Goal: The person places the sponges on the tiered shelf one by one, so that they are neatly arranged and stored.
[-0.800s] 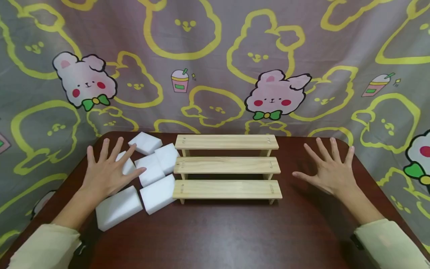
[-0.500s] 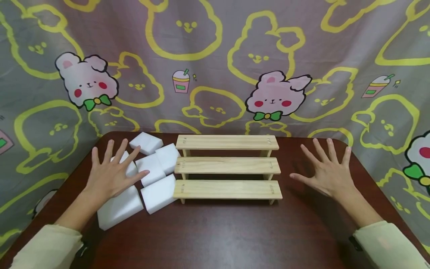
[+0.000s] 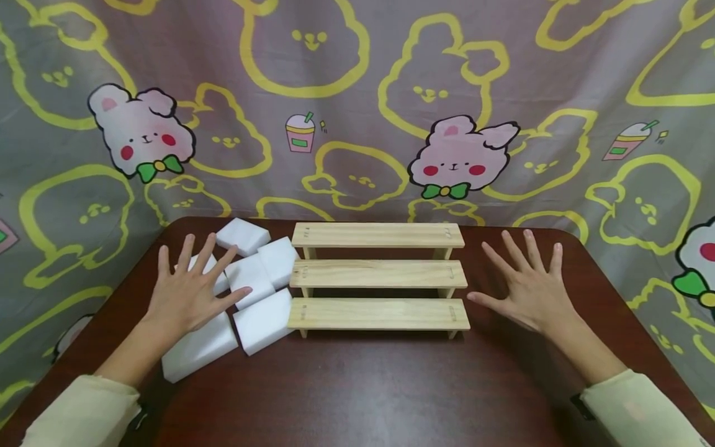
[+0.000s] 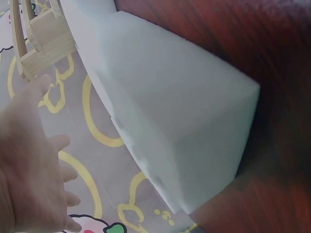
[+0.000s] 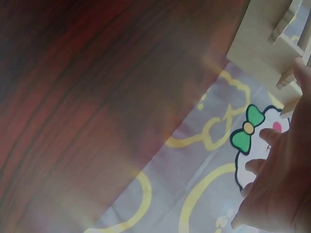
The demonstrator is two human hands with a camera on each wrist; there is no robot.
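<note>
My left hand [image 3: 187, 295] hovers with spread fingers over a cluster of white foam-like blocks [image 3: 262, 323] on the left of the table, holding nothing. The left wrist view shows one large white block [image 4: 180, 92] close by, apart from the hand [image 4: 29, 165]. Right of the blocks stands a three-step wooden rack [image 3: 380, 313] of pale planks. My right hand [image 3: 533, 288], fingers spread, is held just right of the rack and grips nothing. In the right wrist view the end of the wooden rack [image 5: 257, 43] rises beyond the thumb.
The dark red-brown table [image 3: 357, 391] has rounded far corners. Behind it hangs a grey curtain [image 3: 346, 112] with yellow cartoon outlines and rabbit faces. Several blocks lie against each other, some touching or nearly touching the rack's left side.
My right hand has shifted left, closer to the rack. The left hand has drifted slightly right and nearer over the blocks. Blocks and rack have stayed in place.
</note>
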